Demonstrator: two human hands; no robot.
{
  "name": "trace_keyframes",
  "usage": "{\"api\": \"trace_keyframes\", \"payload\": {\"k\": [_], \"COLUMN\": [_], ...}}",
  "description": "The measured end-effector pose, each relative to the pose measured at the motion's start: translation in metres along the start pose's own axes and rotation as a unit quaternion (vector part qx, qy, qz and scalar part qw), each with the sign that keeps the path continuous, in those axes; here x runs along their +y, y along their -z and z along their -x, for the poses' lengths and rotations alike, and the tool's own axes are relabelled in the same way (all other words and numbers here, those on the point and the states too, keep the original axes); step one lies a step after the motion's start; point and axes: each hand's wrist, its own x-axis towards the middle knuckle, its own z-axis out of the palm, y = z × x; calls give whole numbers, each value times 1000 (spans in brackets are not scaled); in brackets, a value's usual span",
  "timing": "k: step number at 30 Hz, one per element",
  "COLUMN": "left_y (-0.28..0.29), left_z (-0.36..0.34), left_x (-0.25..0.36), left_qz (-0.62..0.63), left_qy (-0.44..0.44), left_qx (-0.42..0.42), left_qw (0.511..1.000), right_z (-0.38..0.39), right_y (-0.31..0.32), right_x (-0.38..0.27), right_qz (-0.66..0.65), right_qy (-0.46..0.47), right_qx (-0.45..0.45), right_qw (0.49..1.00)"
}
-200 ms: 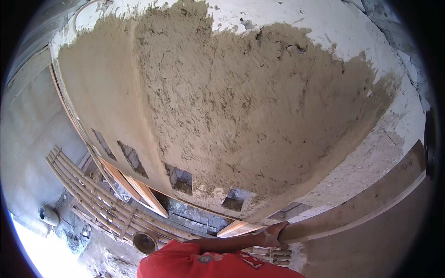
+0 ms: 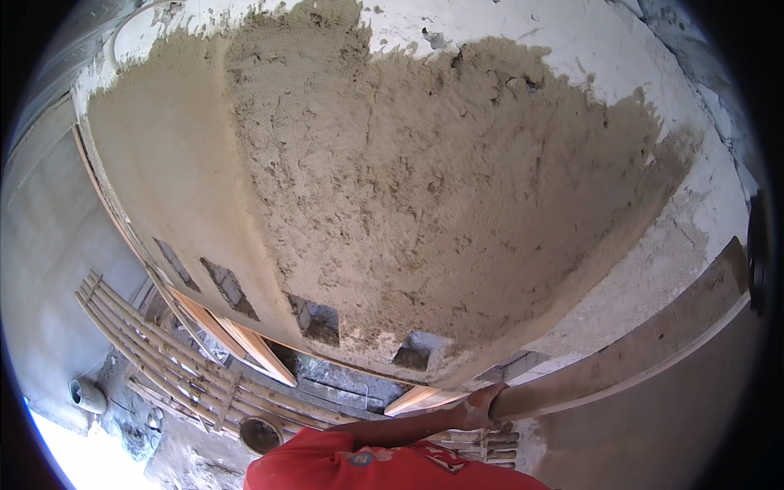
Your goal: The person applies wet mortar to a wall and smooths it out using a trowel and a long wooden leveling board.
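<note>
My left hand (image 2: 482,406) is closed round the near left end of a long, flat wooden board (image 2: 629,362). The board runs off to the right and looks bowed near the picture's rim. Its far end reaches the right edge of the view, beside the plastered wall. Rough, wet brown plaster (image 2: 408,180) covers the middle of the wall, with a smoother strip (image 2: 155,163) on its left. My right hand does not show. My left arm comes out of a red sleeve (image 2: 318,445) at the lower edge.
Bare white wall (image 2: 572,49) shows above the plaster. Several square recesses, one of them a dark hole (image 2: 416,351), line the wall's lower part. Below left are lashed bamboo poles (image 2: 155,339), a round bucket (image 2: 260,435) and a grey container (image 2: 87,396). Orange-brown timber (image 2: 245,343) lies near the wall's lower edge.
The whole view has shifted slightly. My left hand and the board sit a little higher and farther left in the picture, with the grip unchanged.
</note>
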Motion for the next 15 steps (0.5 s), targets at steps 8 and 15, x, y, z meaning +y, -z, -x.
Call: {"api": "trace_keyframes", "payload": {"k": [8,15], "left_y": [-4,-37], "left_z": [-10,-69], "left_x": [-2,5], "left_qz": [5,17], "left_qy": [-8,28], "left_qx": [-4,-10], "left_qw": [1000,999], "right_z": [23,49], "right_y": [-53,-74], "right_x": [125,192], "right_qz": [-165,-70], "right_qy": [-34,35], "right_qx": [-11,24], "right_qw": [986,997]}}
